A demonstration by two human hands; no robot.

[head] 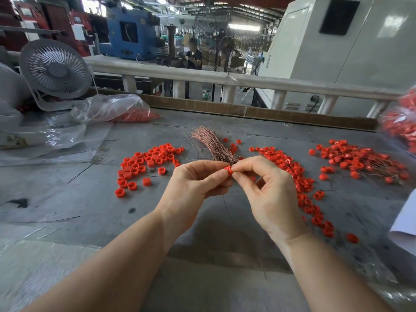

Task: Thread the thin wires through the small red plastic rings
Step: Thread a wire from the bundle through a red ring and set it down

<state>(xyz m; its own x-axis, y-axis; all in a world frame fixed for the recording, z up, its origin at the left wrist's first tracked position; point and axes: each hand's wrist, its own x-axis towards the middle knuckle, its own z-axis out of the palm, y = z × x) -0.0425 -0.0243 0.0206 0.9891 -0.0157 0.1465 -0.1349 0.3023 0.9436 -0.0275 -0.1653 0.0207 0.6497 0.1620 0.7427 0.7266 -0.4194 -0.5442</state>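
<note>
A small red plastic ring (pixel 227 171) is held above the grey table, pinched between my left hand (pixel 198 185) and my right hand (pixel 267 188). A thin dark wire (pixel 234 221) hangs down from the ring between my wrists. Just behind my fingers lies a bundle of thin copper wires (pixel 213 143). Loose red rings (pixel 144 163) lie in a heap to the left. More red rings (pixel 299 176) trail to the right. At far right, a pile of rings with wires through them (pixel 360 158) rests on the table.
A white desk fan (pixel 55 70) stands at the back left beside a clear plastic bag of red rings (pixel 117 109). Another bag of rings (pixel 403 122) is at the right edge. Stray wires (pixel 45 220) lie on the grey table (pixel 90 194). A cardboard strip (pixel 247 109) edges the back.
</note>
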